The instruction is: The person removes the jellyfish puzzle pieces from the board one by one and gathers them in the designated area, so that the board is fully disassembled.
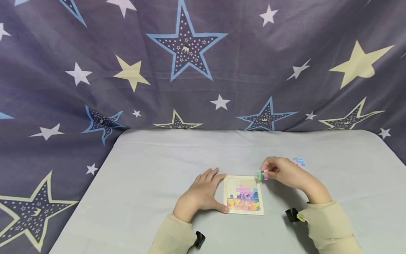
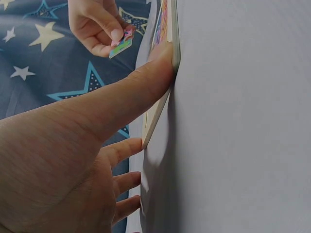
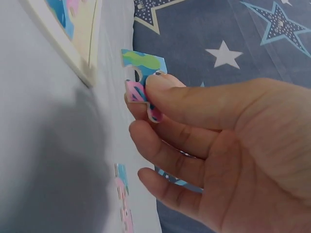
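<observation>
A square jigsaw frame with a pale wooden border lies on the table. Joined pink, yellow and blue pieces fill its lower part, while bare board shows at the upper left. My left hand spreads along the frame's left side, thumb at the near corner and a fingertip at the far one. Between thumb and fingers my right hand pinches a puzzle piece in green, blue and pink, held up by the frame's upper right corner. In the left wrist view the same puzzle piece is seen tilted.
Loose puzzle pieces lie on the table beyond my right hand, partly hidden by it. A grey-white cloth covers the table. Behind it hangs a dark curtain with stars. A black band device sits at my right wrist.
</observation>
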A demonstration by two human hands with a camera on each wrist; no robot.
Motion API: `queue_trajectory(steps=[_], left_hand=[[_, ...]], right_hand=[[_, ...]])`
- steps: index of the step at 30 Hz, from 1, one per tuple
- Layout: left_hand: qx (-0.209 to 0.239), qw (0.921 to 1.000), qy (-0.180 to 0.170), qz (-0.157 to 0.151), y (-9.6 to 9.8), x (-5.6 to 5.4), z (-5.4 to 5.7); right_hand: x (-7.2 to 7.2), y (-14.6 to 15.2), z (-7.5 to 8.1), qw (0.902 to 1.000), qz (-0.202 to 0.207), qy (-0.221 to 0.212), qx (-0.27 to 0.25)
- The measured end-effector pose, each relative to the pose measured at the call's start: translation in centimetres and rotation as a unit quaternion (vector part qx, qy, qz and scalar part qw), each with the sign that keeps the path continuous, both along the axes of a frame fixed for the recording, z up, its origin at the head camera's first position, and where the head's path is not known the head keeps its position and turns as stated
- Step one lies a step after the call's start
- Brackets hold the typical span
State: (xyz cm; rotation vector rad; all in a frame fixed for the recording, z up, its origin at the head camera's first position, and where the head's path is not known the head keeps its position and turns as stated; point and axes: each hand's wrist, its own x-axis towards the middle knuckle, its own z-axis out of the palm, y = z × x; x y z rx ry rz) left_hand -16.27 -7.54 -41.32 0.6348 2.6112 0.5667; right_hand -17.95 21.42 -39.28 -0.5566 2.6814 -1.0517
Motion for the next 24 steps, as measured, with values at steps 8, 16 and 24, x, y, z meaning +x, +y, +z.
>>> queue_trajectory(steps=[8,16,24], left_hand=[[-0.002,1.0,0.0,-0.004,0.1,0.0,-0.1],[0.004,1.0,0.0,0.0,0.0,0.0,0.0],[0.002,1.0,0.0,-0.002,0.0,0.0,0.0]], right_hand=[[-0.3,1.5,-0.3,0.9999,-0.014,-0.006,-0.007],[-0.5,2.8,-0.8,0.9991,-0.037,-0.016,0.009],[-0.8,3.7,-1.8,0.9982,-0.056,-0.01,0.015]])
